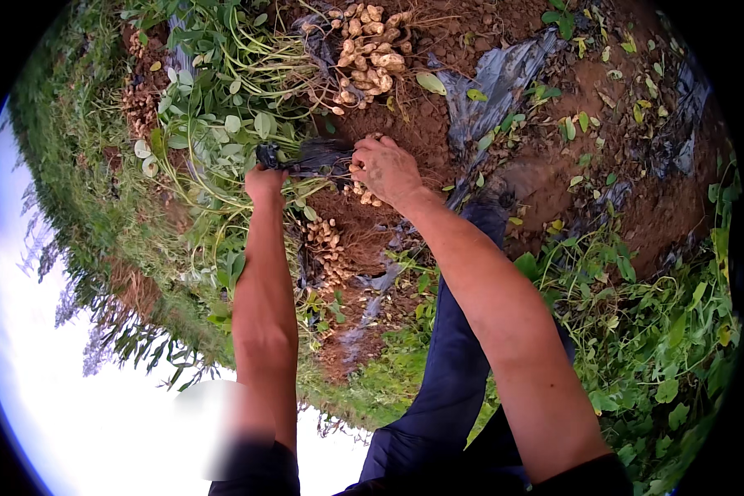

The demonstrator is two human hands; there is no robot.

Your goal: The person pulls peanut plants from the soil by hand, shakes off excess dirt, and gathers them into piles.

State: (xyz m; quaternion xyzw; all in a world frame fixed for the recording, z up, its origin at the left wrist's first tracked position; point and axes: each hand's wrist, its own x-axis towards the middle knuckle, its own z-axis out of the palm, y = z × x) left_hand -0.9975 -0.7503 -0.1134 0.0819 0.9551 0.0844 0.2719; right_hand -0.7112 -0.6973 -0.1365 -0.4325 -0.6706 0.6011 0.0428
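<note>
My left hand [265,185] is closed on a bunch of peanut plant stems with crumpled black plastic film against it. Dark film [322,156] stretches from there towards my right hand [387,168], whose fingers are curled over the root end of the plant. Pale peanut pods [366,194] show below those fingers; what the fingertips grip is partly hidden. Above both hands lies a pulled-up peanut plant with a thick cluster of pods [372,56], its green leafy stems [248,68] pointing left. A further heap of pods [327,248] lies below, between my forearms.
Torn grey plastic mulch film [496,80] lies on the reddish soil [545,180] to the right, among scattered yellow and green leaves. My dark-trousered leg [452,347] stands near my right forearm. Leafy vines [663,347] cover the lower right, and more pods [141,105] lie at upper left.
</note>
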